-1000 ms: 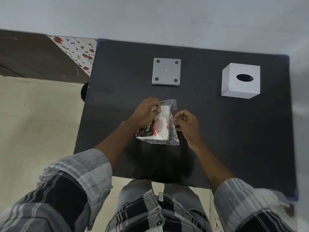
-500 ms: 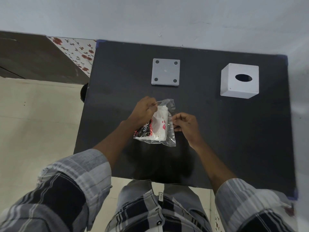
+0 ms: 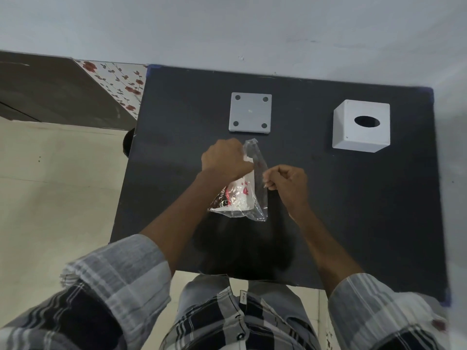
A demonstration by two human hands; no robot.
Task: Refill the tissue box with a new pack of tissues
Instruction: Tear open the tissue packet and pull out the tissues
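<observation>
Left of frame: beige tiled floor [image 3: 50, 198], a floral-print panel [image 3: 118, 82] at upper left, pale wall [image 3: 227, 21] along the top. Plaid sleeves at the bottom.

Black matte table [image 3: 353, 210] fills the centre. Upper centre on it, a grey square base plate with four round pads [image 3: 250, 112], lying flat, apart from everything else.

Centre of frame: left hand [image 3: 225, 159] closed on the upper left part of the clear plastic-wrapped pack of white tissues with red and black print [image 3: 235, 198]. Pack is tilted, lower end touching or just above the table, cannot tell which. Right hand [image 3: 288, 180] just right of it, fingers curled, pinching the clear wrapper's loose right edge. Looks like the opening step; wrapper top stands up loose above the left hand.

Handling, judged: pack is light and soft, squashes under grip; film is thin, slippery, stretches before it tears. Best hold is on the tissue bulk with one hand and the slack film or seam with the other. Pull too hard and tissues may spill or crumple.

Upper right: white cube tissue box with oval slot on top [image 3: 361, 127], well apart from the hands, not yet refilled.
</observation>
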